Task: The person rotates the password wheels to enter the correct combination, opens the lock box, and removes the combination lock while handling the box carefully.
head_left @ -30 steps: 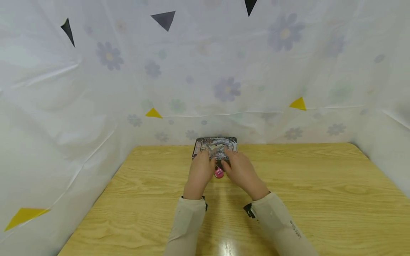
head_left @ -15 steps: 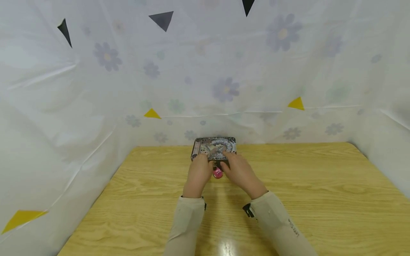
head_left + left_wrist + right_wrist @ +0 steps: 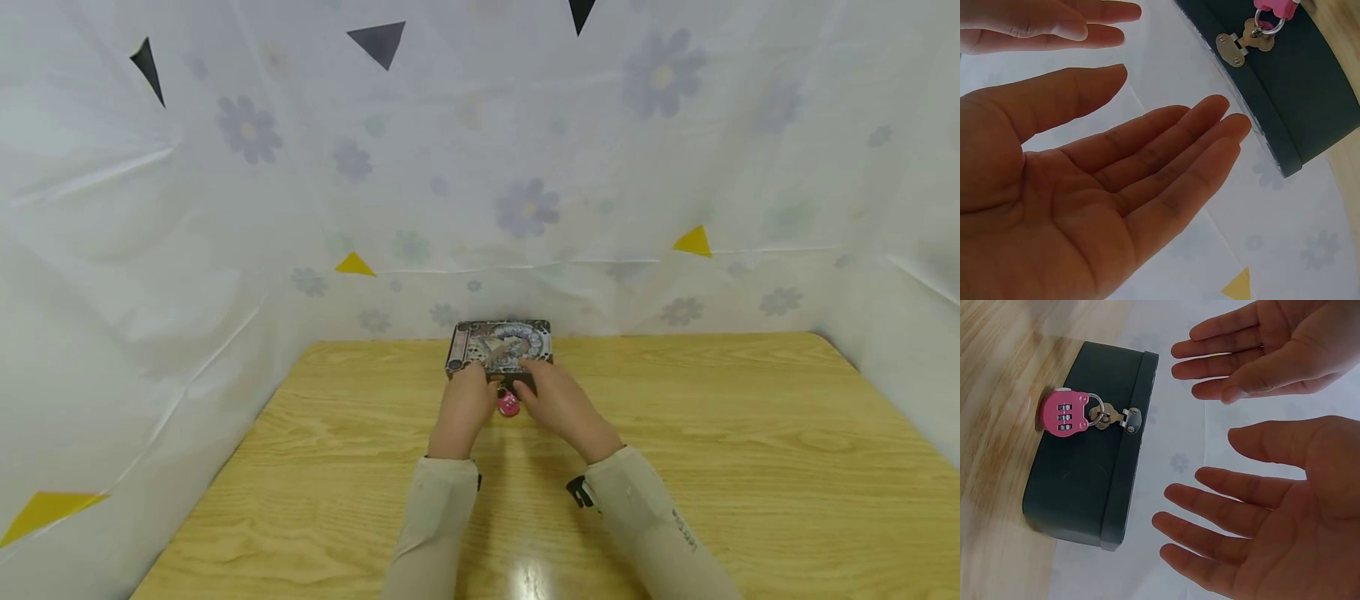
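A dark green box (image 3: 1079, 462) with a printed picture lid (image 3: 501, 343) stands at the back of the table. A pink combination padlock (image 3: 1065, 412) with three number wheels hangs by its shackle from the metal clasp (image 3: 1124, 419) on the box's front. My left hand (image 3: 463, 408) is held at the near left side of the box, my right hand (image 3: 564, 408) at the near right. Both wrist views show straight, spread fingers, apart from the box and holding nothing. In the left wrist view the padlock (image 3: 1276, 7) is cut off by the top edge.
The wooden table (image 3: 337, 500) reaches from the sleeves to the back wall. A white flowered sheet (image 3: 450, 167) hangs behind and at both sides, with yellow and dark triangles on it. The box stands close to the sheet at the back.
Both hands have drawn back slightly from over the lid, so more of its picture shows. The box and padlock stay in place; the head view has shifted a little.
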Demonstrator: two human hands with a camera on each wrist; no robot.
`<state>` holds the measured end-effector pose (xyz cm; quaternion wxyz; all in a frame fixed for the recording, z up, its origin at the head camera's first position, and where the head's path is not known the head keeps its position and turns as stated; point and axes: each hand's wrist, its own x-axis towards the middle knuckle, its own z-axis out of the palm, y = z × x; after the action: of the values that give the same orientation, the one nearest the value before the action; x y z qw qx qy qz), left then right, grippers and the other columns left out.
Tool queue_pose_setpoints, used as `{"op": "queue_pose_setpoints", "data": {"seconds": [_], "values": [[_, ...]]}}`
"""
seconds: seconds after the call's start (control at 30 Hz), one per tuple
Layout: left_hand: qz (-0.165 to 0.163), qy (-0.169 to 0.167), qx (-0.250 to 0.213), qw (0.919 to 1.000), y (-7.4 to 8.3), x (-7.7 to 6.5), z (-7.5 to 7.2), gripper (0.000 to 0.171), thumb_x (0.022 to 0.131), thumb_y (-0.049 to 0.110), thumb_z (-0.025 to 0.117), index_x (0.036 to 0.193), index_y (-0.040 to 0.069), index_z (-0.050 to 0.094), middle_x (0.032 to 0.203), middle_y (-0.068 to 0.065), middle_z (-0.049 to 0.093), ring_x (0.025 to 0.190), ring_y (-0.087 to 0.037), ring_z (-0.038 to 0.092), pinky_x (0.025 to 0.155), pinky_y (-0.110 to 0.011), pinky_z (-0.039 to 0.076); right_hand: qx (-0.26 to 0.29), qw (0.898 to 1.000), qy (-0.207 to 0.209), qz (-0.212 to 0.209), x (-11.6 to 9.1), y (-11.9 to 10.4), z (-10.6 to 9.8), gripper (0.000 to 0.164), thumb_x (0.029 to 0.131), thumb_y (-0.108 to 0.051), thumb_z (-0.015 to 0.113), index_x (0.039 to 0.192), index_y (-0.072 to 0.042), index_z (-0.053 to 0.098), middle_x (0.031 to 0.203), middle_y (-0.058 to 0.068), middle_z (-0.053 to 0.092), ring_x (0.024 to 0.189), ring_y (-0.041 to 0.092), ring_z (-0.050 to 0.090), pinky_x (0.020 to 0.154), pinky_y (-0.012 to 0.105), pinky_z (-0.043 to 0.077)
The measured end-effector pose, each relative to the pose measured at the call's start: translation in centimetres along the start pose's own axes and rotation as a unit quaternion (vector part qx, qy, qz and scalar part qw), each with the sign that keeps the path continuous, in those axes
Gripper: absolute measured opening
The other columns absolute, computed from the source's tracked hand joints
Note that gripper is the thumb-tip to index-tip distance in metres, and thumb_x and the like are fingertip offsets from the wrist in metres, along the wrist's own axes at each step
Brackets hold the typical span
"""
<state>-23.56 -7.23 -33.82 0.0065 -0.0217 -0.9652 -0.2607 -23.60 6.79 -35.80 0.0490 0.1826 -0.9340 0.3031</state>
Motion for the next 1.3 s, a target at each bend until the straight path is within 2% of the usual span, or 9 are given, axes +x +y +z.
{"op": "queue_pose_setpoints", "data": {"seconds": [0.17, 0.27, 0.57, 0.73, 0.93, 1.07, 1.3], "values": [[-0.004, -0.025, -0.012, 0.9996, -0.4, 0.3, 0.4, 0.023, 0.096, 0.011, 0.057, 0.101, -0.011, 0.062, 0.082, -0.018, 0.064, 0.058, -0.023, 0.056, 0.052, -0.033, 0.047, 0.017, 1.0, -0.012, 0.004, 0.1, 0.1, 0.4, 0.042, 0.097, -0.015, 0.056, 0.131, 0.009, 0.051, 0.129, 0.028, 0.053, 0.12, 0.041, 0.051, 0.1, 0.052, 0.041], [-0.011, -0.038, -0.02, 0.999, -0.6, 0.5, 0.6, 0.023, 0.096, 0.011, 0.057, 0.102, -0.011, 0.062, 0.08, -0.016, 0.063, 0.057, -0.021, 0.055, 0.051, -0.032, 0.046, 0.02, 1.0, -0.018, 0.004, 0.1, 0.3, 0.6, 0.04, 0.097, -0.013, 0.057, 0.129, 0.01, 0.052, 0.128, 0.028, 0.054, 0.119, 0.042, 0.051, 0.1, 0.052, 0.041], [-0.016, -0.055, -0.012, 0.9983, -0.9, 0.8, 1.0, 0.022, 0.095, 0.011, 0.058, 0.099, -0.01, 0.062, 0.081, -0.017, 0.063, 0.061, -0.023, 0.055, 0.056, -0.035, 0.047, 0.042, 0.997, -0.055, 0.029, 0.5, 0.8, 1.1, 0.04, 0.098, -0.013, 0.055, 0.132, 0.007, 0.05, 0.134, 0.025, 0.051, 0.126, 0.04, 0.046, 0.104, 0.051, 0.037], [-0.021, -0.067, -0.012, 0.9975, -1.3, 1.2, 1.4, 0.02, 0.094, 0.011, 0.058, 0.096, -0.009, 0.062, 0.08, -0.015, 0.062, 0.063, -0.023, 0.055, 0.057, -0.036, 0.047, 0.046, 0.997, -0.056, 0.028, 0.9, 1.0, 1.7, 0.04, 0.097, -0.012, 0.056, 0.131, 0.009, 0.051, 0.133, 0.026, 0.052, 0.125, 0.039, 0.048, 0.104, 0.05, 0.038], [-0.009, -0.089, -0.029, 0.9956, -2.1, 1.6, 2.0, 0.018, 0.095, 0.011, 0.058, 0.089, -0.005, 0.063, 0.075, -0.011, 0.059, 0.061, -0.02, 0.051, 0.056, -0.033, 0.043, 0.05, 0.995, -0.074, 0.039, 1.2, 1.3, 2.7, 0.04, 0.096, -0.011, 0.055, 0.13, 0.01, 0.052, 0.129, 0.026, 0.055, 0.119, 0.038, 0.053, 0.1, 0.049, 0.042], [-0.003, -0.096, -0.043, 0.9945, -2.5, 1.9, 2.2, 0.017, 0.095, 0.01, 0.056, 0.087, -0.003, 0.063, 0.079, -0.012, 0.06, 0.064, -0.02, 0.053, 0.059, -0.034, 0.047, 0.064, 0.994, -0.081, 0.044, 1.4, 1.4, 3.1, 0.041, 0.095, -0.01, 0.054, 0.131, 0.011, 0.049, 0.129, 0.027, 0.055, 0.115, 0.037, 0.056, 0.098, 0.048, 0.044], [-0.007, -0.103, -0.05, 0.9934, -2.8, 2.1, 2.5, 0.018, 0.095, 0.011, 0.056, 0.089, -0.005, 0.063, 0.085, -0.014, 0.061, 0.07, -0.023, 0.054, 0.066, -0.039, 0.049, 0.087, 0.994, -0.068, 0.027, 1.6, 2.3, 4.0, 0.041, 0.091, -0.006, 0.055, 0.126, 0.016, 0.05, 0.124, 0.033, 0.054, 0.105, 0.038, 0.059, 0.093, 0.049, 0.046]]}}
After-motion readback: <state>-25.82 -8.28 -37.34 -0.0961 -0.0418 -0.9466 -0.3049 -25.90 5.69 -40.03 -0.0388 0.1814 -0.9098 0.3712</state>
